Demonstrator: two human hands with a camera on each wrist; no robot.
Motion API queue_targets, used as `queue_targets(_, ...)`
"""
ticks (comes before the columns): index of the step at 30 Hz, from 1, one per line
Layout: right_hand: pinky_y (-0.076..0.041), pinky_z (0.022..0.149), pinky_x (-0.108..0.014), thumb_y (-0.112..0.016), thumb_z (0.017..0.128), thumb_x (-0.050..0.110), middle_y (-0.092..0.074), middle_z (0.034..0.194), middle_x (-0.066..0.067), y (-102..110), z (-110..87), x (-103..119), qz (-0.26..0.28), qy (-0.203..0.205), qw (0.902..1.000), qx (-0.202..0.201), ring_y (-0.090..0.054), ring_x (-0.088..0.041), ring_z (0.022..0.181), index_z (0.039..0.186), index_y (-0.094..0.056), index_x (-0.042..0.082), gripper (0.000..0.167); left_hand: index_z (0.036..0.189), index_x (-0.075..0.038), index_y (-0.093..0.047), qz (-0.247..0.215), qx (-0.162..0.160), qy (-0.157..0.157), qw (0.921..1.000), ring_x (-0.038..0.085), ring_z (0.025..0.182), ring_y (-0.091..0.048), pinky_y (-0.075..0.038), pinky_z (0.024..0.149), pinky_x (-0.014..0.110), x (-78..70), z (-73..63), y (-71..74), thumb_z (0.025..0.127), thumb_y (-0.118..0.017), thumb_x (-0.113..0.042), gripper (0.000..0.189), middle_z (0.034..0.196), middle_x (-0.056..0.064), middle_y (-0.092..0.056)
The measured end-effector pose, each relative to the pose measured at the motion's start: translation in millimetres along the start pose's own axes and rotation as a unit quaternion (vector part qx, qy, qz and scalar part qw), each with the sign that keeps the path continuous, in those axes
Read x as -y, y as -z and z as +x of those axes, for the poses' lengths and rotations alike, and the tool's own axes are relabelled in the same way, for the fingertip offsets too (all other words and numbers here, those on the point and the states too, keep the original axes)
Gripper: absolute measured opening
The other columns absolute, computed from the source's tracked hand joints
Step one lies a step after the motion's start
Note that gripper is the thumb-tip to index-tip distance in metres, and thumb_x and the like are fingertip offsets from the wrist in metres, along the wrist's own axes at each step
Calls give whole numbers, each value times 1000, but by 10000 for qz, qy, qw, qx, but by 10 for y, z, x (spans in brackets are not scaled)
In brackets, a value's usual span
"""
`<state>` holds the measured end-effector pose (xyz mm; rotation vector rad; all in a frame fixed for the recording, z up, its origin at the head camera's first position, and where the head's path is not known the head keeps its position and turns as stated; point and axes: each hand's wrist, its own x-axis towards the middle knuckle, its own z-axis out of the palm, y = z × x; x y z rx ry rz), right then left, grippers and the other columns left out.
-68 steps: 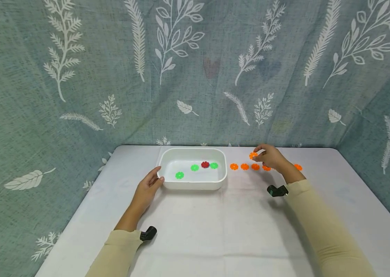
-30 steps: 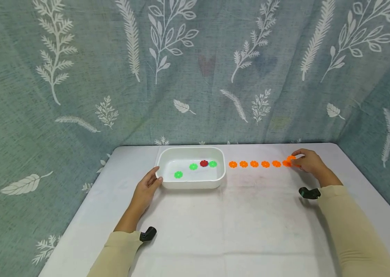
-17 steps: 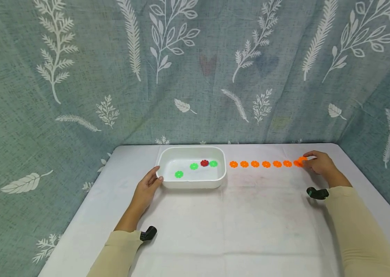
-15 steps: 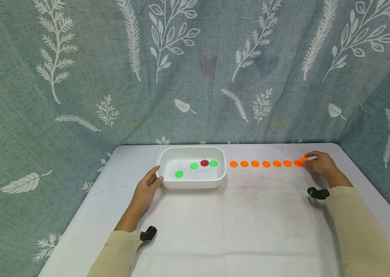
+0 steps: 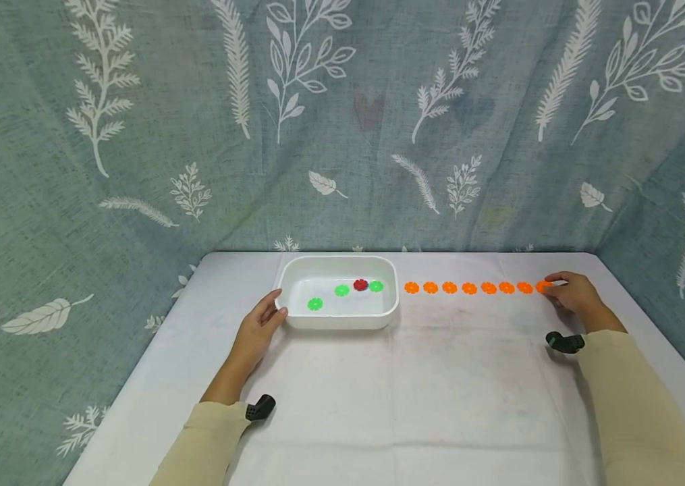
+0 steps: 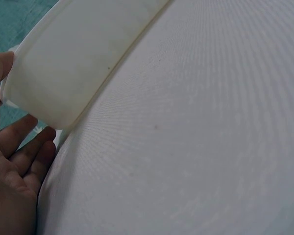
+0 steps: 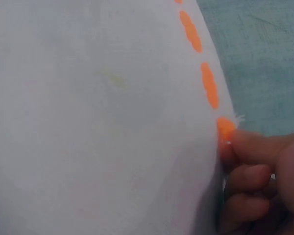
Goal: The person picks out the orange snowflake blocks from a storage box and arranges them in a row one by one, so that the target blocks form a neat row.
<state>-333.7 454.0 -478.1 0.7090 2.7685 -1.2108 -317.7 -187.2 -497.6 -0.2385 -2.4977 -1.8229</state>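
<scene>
At the right end of a row of orange flower-shaped discs (image 5: 469, 288), my right hand (image 5: 576, 295) pinches one more orange flower-shaped disc (image 5: 542, 287) between thumb and fingertips, level with the others. The right wrist view shows this pinched disc (image 7: 226, 127) close to the table cloth, partly covered by the fingers. My left hand (image 5: 255, 332) grips the left front corner of a white plastic tub (image 5: 342, 322), thumb in front and fingers at the rim. In the left wrist view the fingers curve near the tub wall (image 6: 63, 63). Inside the tub lie green flower-shaped discs (image 5: 341, 290) and a red one (image 5: 360, 285).
A white cloth (image 5: 439, 398) with faint creases covers the table. Behind the table's far edge hangs a blue-green curtain (image 5: 342, 209) with white leaf prints. The orange row runs along the back, from the tub's right side to my right hand.
My right hand has carried the orange disc rightward over the row and lowered it at the right end, clear of the neighbouring disc. My left hand has stayed on the tub.
</scene>
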Motion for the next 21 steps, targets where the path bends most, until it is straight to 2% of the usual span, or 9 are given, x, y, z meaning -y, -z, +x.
queue_targets(4,-47,59,-27,-59,97,13,-58,103,-19,35,-33,7,-157,-14,9999,14,-53,-27,82,134,-49,-3,42,149,-25,-41,41,2,-24,10000,28,136,-39,-35,109,40,0,-5,-17,95,-61,-43,60,150,14,-39)
queue_targets(7,-46,62,-31,-58,98,14,-57,107,-21,61,-63,32,-319,-18,9995,15,-51,-30,87,134,-50,-3,41,148,-26,-42,96,-20,-18,10000,27,135,-41,-36,108,39,-6,-9,-27,95,-61,-44,60,149,12,-41)
queue_targets(14,-45,85,-52,-51,97,13,-46,128,-30,65,-114,101,-884,-67,9961,-31,-44,-43,108,127,-54,-5,35,148,-26,-43,115,-66,-20,9999,29,135,-41,-37,108,40,-25,-8,-28,95,-62,-43,59,149,14,-41)
queue_targets(21,-42,95,-56,-48,98,16,-44,133,-32,36,-87,85,-858,-111,9962,-115,-43,-45,114,130,-51,-6,39,149,-25,-41,122,-36,37,9999,29,135,-41,-36,109,40,3,11,5,97,-61,-34,56,149,15,-41)
